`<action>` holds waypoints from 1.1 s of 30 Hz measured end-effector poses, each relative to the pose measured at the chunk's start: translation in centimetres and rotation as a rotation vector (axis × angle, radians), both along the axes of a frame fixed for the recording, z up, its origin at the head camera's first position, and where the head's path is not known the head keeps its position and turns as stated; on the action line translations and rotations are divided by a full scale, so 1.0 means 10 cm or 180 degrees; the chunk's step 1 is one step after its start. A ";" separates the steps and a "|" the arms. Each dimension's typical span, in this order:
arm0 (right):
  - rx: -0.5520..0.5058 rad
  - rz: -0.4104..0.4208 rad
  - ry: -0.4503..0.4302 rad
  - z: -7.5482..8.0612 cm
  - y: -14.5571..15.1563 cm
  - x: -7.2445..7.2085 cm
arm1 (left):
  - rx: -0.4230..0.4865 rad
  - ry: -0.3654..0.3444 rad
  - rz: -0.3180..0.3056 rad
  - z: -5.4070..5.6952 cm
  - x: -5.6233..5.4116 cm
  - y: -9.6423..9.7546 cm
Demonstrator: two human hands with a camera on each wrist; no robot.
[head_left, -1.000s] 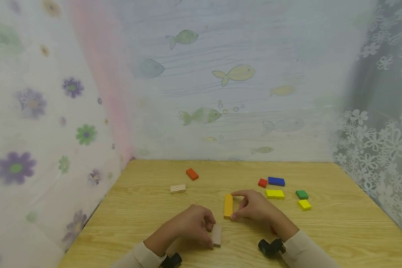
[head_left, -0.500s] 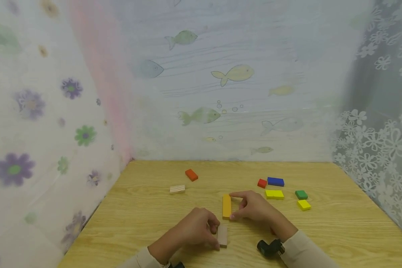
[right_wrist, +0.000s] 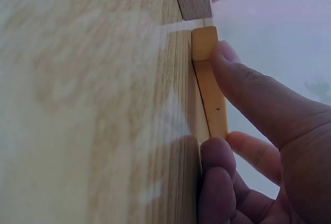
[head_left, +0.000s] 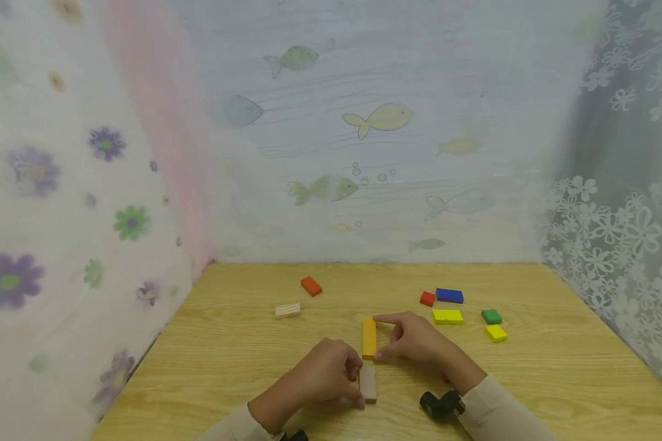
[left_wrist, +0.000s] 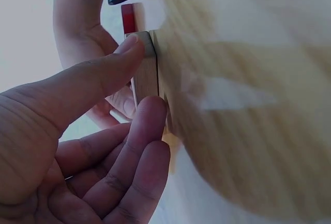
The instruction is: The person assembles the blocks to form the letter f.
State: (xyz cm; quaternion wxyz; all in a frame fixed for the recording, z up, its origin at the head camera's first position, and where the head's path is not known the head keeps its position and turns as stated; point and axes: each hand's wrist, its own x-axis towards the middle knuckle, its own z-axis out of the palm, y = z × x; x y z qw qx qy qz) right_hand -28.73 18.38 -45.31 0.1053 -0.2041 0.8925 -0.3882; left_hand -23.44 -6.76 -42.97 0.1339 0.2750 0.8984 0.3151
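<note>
Two hands pinch two blocks laid almost end to end

On a wood-grain table (head_left: 226, 361), a person's left hand (head_left: 327, 373) grasps a plain pale wooden block (head_left: 368, 384), its thumb on the near end and a fingertip toward the far end. The right hand (head_left: 416, 339) pinches an orange-yellow block (head_left: 369, 338) lengthwise, index finger at the far end and thumb at the near one. Both blocks lie flat on the table in front of the person; the orange-yellow one is farther off, with a narrow gap between their facing ends.

Another red block (left_wrist: 128, 18) shows in the left wrist view near the right forearm, mostly hidden in the head view.

Toward the back left lie an orange-red block (head_left: 311, 286) and a striped wooden block (head_left: 288, 311). Beyond the right hand, a small red block (head_left: 427, 299) sits just beside a blue block (head_left: 449, 296), with a long yellow block (head_left: 447, 316) in front. Farther right, a green block (head_left: 491, 316) lies near a small yellow block (head_left: 496, 333). Behind the table hangs a fish-patterned backdrop (head_left: 320, 141).
</note>
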 end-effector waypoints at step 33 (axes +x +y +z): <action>0.0046 -0.0041 -0.0047 -0.01 0.00 -0.02 | -0.0130 0.0086 -0.0034 0.03 -0.04 0.05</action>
